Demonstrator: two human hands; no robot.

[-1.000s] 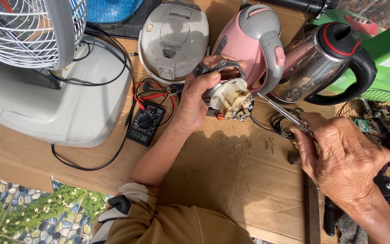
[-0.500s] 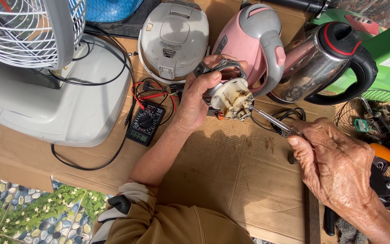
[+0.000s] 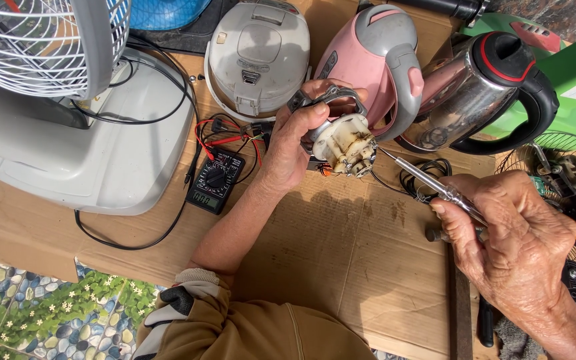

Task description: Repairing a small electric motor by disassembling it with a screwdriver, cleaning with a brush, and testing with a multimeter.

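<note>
1. Left hand (image 3: 295, 143) is raised over the cardboard (image 3: 341, 267), fingers curled and pinching a small white, stained electrical part (image 3: 345, 143) with a metal bracket on its far side. The dirty contact face is turned toward the right hand.
2. Right hand (image 3: 515, 247) holds a slim screwdriver (image 3: 428, 183) with a clear handle; thumb and fingers are pressed together around the handle. The tip sits at the right edge of the part, touching or just short of it; cannot tell which.
3. The part is held in the air just in front of the pink kettle (image 3: 381, 60), not resting on anything.
4. Step, as I judge it: probing or loosening something on the part's face with the screwdriver tip. Looks like mid-work; nothing visibly off the part yet.
5. Next move would call for: the left grip kept steady, the tip seated squarely on the screw or contact, light pressure so it does not slip onto the left fingers.
6. Around: black multimeter (image 3: 216, 181) with red and black leads on the cardboard left of the wrist, white rice cooker (image 3: 258, 53) behind, steel kettle (image 3: 481, 93) with black handle to the right, white fan (image 3: 55, 87) at far left.
</note>
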